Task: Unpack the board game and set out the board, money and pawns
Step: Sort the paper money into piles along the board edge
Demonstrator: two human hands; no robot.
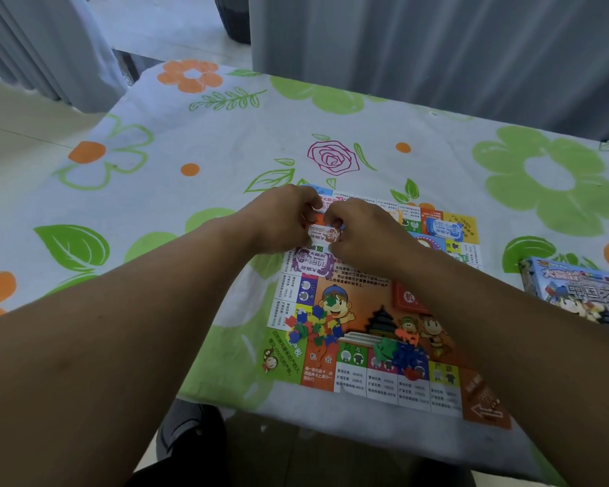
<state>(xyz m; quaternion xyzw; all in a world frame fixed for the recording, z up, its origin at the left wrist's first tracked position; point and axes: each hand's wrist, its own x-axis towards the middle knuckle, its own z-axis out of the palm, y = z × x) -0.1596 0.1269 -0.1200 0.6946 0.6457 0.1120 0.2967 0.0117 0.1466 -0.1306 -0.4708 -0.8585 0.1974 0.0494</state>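
Both hands, left hand (282, 223) and right hand (359, 233), are pinching an orange banknote (326, 234) in closed fingers, hiding the board (359, 300) beneath, while the box (577, 293) is running off-frame.

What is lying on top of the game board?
On the game board: purple banknotes, blue banknotes, two heaps of coloured plastic pieces, a red card deck. Both hands and forearms cover its middle.

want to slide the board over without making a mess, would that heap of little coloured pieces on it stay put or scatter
The heap of coloured pieces looks loose, small and light, so it would probably scatter. The board looks like thin paper, so it may buckle rather than slide flat.
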